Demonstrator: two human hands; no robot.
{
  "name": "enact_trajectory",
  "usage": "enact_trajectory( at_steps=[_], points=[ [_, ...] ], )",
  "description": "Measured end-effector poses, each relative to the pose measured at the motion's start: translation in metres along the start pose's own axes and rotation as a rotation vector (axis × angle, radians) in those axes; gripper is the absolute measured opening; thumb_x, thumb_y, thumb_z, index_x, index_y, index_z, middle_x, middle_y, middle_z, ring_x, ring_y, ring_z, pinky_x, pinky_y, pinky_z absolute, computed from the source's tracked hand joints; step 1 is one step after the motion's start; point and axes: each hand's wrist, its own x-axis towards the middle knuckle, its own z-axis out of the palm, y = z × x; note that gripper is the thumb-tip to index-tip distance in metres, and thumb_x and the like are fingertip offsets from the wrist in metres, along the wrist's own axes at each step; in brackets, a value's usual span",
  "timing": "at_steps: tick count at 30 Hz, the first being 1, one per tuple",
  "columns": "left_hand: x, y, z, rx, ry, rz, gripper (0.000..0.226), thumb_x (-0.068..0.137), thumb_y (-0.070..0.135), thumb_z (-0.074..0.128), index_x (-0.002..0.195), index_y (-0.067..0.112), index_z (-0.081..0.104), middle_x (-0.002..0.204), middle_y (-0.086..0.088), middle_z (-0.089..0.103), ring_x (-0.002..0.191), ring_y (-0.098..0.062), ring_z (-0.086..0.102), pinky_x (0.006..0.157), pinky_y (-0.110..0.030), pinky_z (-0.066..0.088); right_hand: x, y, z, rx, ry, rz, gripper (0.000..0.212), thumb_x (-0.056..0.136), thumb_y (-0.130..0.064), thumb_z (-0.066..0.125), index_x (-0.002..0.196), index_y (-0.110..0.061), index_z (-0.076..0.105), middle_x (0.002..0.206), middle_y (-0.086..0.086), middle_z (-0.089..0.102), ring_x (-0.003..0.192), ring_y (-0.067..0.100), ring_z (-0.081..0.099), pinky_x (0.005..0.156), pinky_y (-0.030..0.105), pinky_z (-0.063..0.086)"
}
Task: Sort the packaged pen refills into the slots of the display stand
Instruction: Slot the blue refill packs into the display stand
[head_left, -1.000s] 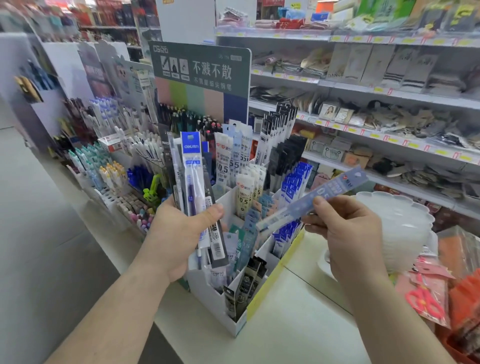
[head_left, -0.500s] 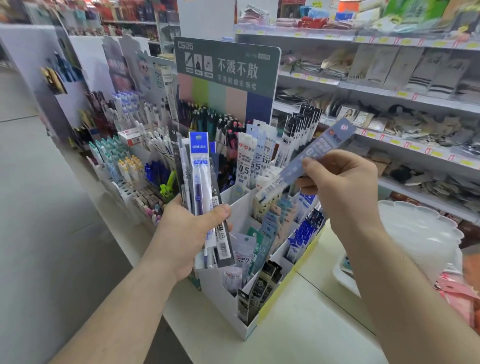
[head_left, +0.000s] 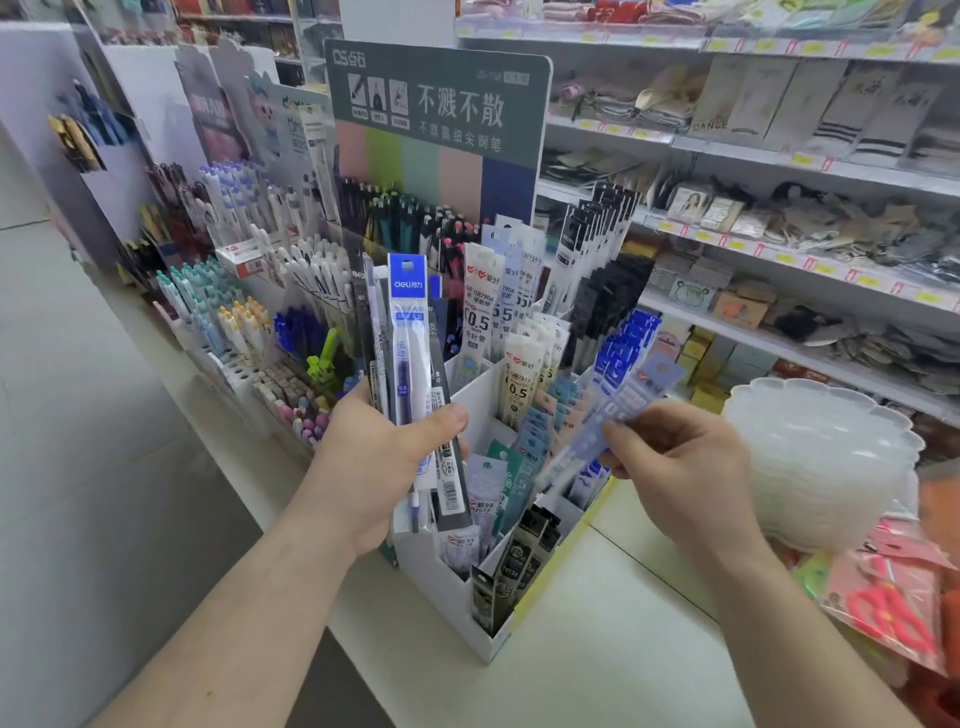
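1. The single pale-blue refill pack (head_left: 613, 421), pinched in the right hand (head_left: 680, 467), is lowered from the raised position of half a second ago; its lower end is now held over the middle slots of the display stand (head_left: 441, 587).
2. Insertion is judged imminent; the slot is not yet entered.
3. A bundle of refill packs (head_left: 410, 374) is gripped upright in the left hand (head_left: 374, 467), at the stand's left edge.
4. The stand is carried on a white counter (head_left: 571, 675); stocked shop shelves (head_left: 779, 171) are seen behind.
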Motion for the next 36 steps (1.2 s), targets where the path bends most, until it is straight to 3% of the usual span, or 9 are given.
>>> enact_trajectory(
  at_steps=[4, 8, 12, 15, 19, 22, 24, 31, 36],
  points=[
    [-0.001, 0.001, 0.007, 0.001, -0.017, -0.005, 0.023, 0.085, 0.002, 0.074, 0.105, 0.005, 0.064, 0.071, -0.004, 0.073, 0.066, -0.025, 0.074, 0.056, -0.034, 0.058, -0.001, 0.018, 0.031, -0.076, -0.066, 0.08, 0.015, 0.085, -0.009, 0.075, 0.071, -0.012, 0.072, 0.063, 0.004, 0.071, 0.064, 0.022, 0.071, 0.07, 0.046, 0.059],
    [-0.003, 0.001, 0.008, -0.011, -0.023, -0.017, 0.022, 0.085, 0.003, 0.074, 0.105, 0.005, 0.064, 0.071, -0.003, 0.073, 0.068, -0.025, 0.075, 0.057, -0.034, 0.059, -0.005, 0.038, 0.054, -0.404, -0.266, 0.097, 0.013, 0.084, -0.025, 0.077, 0.071, -0.022, 0.075, 0.06, -0.014, 0.067, 0.061, 0.006, 0.063, 0.065, 0.03, 0.053],
    [-0.007, 0.001, 0.014, -0.028, -0.035, -0.036, 0.022, 0.085, 0.004, 0.074, 0.104, 0.005, 0.065, 0.074, -0.003, 0.074, 0.069, -0.025, 0.075, 0.059, -0.035, 0.059, -0.009, 0.041, 0.067, -0.616, -0.406, 0.084, 0.013, 0.085, -0.03, 0.072, 0.091, -0.022, 0.081, 0.084, -0.005, 0.076, 0.079, 0.017, 0.068, 0.074, 0.035, 0.058],
    [-0.013, 0.001, 0.023, -0.036, -0.096, -0.051, 0.019, 0.083, 0.004, 0.075, 0.1, 0.006, 0.068, 0.075, -0.005, 0.075, 0.067, -0.023, 0.074, 0.06, -0.036, 0.06, -0.01, 0.033, 0.055, -0.647, -0.462, 0.119, 0.014, 0.083, -0.03, 0.071, 0.093, -0.024, 0.08, 0.086, -0.009, 0.075, 0.08, 0.012, 0.067, 0.072, 0.031, 0.057],
    [-0.024, -0.001, 0.037, -0.098, -0.239, -0.135, 0.043, 0.064, 0.018, 0.08, 0.104, 0.008, 0.067, 0.078, -0.009, 0.075, 0.071, -0.024, 0.074, 0.062, -0.038, 0.06, -0.012, 0.008, 0.008, -0.161, -0.133, 0.163, 0.016, 0.082, -0.016, 0.072, 0.068, -0.023, 0.074, 0.059, -0.01, 0.066, 0.055, 0.003, 0.057, 0.051, 0.018, 0.044],
    [-0.03, -0.007, 0.053, -0.076, -0.355, -0.168, 0.045, 0.067, 0.015, 0.081, 0.11, 0.012, 0.068, 0.092, -0.012, 0.077, 0.085, -0.028, 0.076, 0.071, -0.041, 0.062, -0.023, -0.023, -0.008, 0.226, -0.128, 0.19, 0.007, 0.08, -0.022, 0.079, 0.075, -0.025, 0.075, 0.058, -0.005, 0.059, 0.052, 0.004, 0.049, 0.047, 0.015, 0.04],
    [-0.034, -0.011, 0.066, -0.02, -0.413, -0.162, 0.05, 0.071, 0.005, 0.085, 0.118, 0.012, 0.067, 0.104, -0.015, 0.076, 0.098, -0.032, 0.073, 0.083, -0.047, 0.061, -0.03, -0.031, -0.008, 0.155, -0.205, 0.184, 0.017, 0.074, -0.031, 0.084, 0.085, -0.025, 0.073, 0.063, -0.004, 0.057, 0.055, 0.005, 0.05, 0.049, 0.019, 0.043],
    [-0.039, -0.014, 0.08, -0.073, -0.649, -0.292, 0.041, 0.074, 0.0, 0.062, 0.115, 0.006, 0.067, 0.094, -0.019, 0.07, 0.087, -0.028, 0.071, 0.074, -0.036, 0.06, -0.039, -0.021, -0.019, 0.233, -0.228, 0.228, 0.012, 0.081, -0.015, 0.081, 0.086, -0.026, 0.078, 0.065, 0.012, 0.055, 0.054, 0.017, 0.051, 0.041, 0.026, 0.043],
    [-0.042, -0.014, 0.083, -0.118, -0.693, -0.398, 0.048, 0.074, 0.002, 0.06, 0.123, 0.002, 0.062, 0.103, -0.023, 0.07, 0.091, -0.031, 0.071, 0.075, -0.041, 0.059, -0.045, -0.008, -0.03, 0.326, -0.207, 0.289, 0.018, 0.072, -0.026, 0.08, 0.09, -0.029, 0.079, 0.081, 0.025, 0.065, 0.071, 0.021, 0.063, 0.066, 0.042, 0.054]
  ],
)
